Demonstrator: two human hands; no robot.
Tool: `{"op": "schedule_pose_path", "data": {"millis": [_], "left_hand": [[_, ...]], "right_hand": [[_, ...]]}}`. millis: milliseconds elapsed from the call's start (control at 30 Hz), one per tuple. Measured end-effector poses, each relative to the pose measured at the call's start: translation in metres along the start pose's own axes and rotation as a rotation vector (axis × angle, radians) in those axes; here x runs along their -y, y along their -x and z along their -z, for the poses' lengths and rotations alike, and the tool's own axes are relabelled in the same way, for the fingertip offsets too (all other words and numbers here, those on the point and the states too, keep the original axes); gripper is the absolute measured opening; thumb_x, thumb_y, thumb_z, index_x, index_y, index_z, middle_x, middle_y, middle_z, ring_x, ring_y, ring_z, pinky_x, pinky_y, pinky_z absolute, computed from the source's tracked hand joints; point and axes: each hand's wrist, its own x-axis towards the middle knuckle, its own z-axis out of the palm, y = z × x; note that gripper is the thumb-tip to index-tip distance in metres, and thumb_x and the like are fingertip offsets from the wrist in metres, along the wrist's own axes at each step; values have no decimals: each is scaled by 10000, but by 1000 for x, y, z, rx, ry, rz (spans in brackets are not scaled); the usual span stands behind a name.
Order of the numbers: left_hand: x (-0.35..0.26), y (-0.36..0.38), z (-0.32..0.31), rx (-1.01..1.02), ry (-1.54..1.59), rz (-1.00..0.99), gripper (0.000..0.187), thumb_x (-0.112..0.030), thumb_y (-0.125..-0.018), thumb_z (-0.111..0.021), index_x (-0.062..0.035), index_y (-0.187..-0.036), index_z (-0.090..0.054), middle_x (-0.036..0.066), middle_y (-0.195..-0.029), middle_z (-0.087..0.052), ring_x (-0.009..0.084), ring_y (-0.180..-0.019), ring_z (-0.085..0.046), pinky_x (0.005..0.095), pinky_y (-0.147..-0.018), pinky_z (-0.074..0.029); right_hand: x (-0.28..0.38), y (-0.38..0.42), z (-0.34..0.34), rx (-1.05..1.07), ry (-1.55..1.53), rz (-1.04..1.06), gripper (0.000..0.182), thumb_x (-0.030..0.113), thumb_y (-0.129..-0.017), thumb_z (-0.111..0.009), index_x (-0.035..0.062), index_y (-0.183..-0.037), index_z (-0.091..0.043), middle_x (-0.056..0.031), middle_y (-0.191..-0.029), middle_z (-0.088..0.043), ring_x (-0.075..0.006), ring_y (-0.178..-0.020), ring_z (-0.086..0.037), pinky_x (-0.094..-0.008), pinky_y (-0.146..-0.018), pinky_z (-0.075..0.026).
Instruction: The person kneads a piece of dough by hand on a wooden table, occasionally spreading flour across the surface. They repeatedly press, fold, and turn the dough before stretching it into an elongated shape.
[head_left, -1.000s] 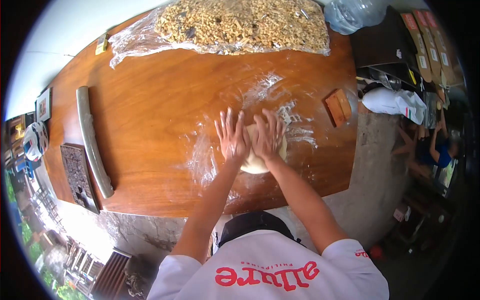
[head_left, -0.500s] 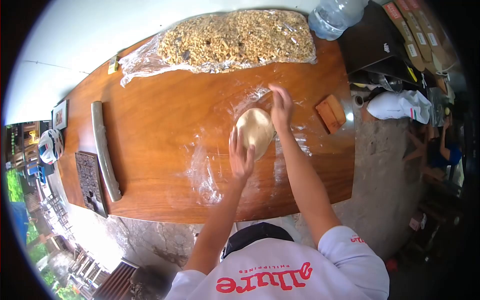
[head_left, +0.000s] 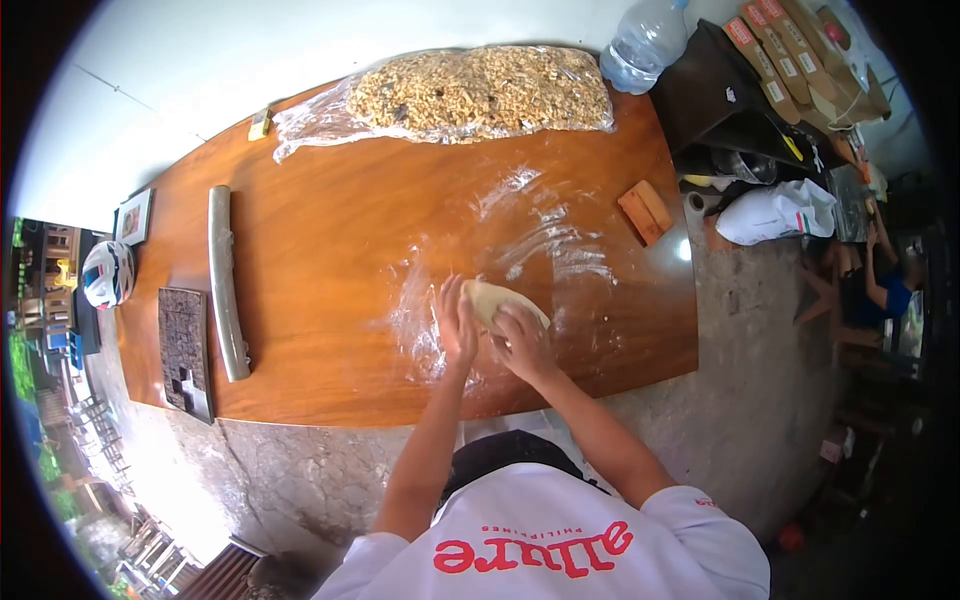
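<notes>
A pale piece of dough (head_left: 489,297) is between my hands near the front of the floured wooden table. It shows as a slanted oval, its lower part covered by my fingers. My left hand (head_left: 457,322) is against its left end, the fingers stretched out and pointing away from me. Over the near side of the dough, my right hand (head_left: 523,340) bends its fingers onto the surface and grips it. White flour streaks (head_left: 558,242) lie on the wood beyond and around both hands.
A clear bag of yellowish bits (head_left: 480,95) spans the table's back, with a large water bottle (head_left: 643,50) beside it. At right lies a small wooden block (head_left: 645,213). A grey tube (head_left: 226,285) and a dark carved panel (head_left: 185,350) lie left. Another person (head_left: 893,290) is far right.
The dough has come nearer to me, from a wide, face-up round to a narrower slanted shape. My right hand has moved from its far right edge to its near side, fingers now bent.
</notes>
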Motion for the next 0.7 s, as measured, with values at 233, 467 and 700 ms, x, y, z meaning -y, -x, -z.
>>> {"op": "schedule_pose_path", "data": {"millis": [233, 467, 700], "left_hand": [[-32, 33, -7, 725, 28, -151, 288, -159, -991, -571, -15, -1222, -663, 172, -1190, -678, 350, -1158, -616, 437, -998, -473], [-58, 65, -22, 750, -104, -409, 468, -248, -999, -487, -43, -1417, -540, 171, -1506, -476, 379, -1443, -368, 525, -1203, -218], [-14, 23, -75, 747, -332, -407, 568, -324, -1001, -427, -63, -1505, -446, 173, -1572, -399, 378, -1497, -289, 542, -1227, -136]], "right_hand": [[8, 103, 14, -193, 6, -317, 253, 14, -885, -675, 9, -1115, -568, -213, -1211, -602, -424, -1156, -599, -472, -970, -508], [16, 106, 25, -314, -280, -639, 419, 195, -1020, -488, -26, -1376, -488, -258, -1408, -526, -439, -1328, -495, -480, -1136, -369], [-51, 32, -5, -239, 176, -539, 557, 381, -1067, -286, 50, -1486, -444, -269, -1565, -348, -485, -1459, -300, -594, -1197, -190]]}}
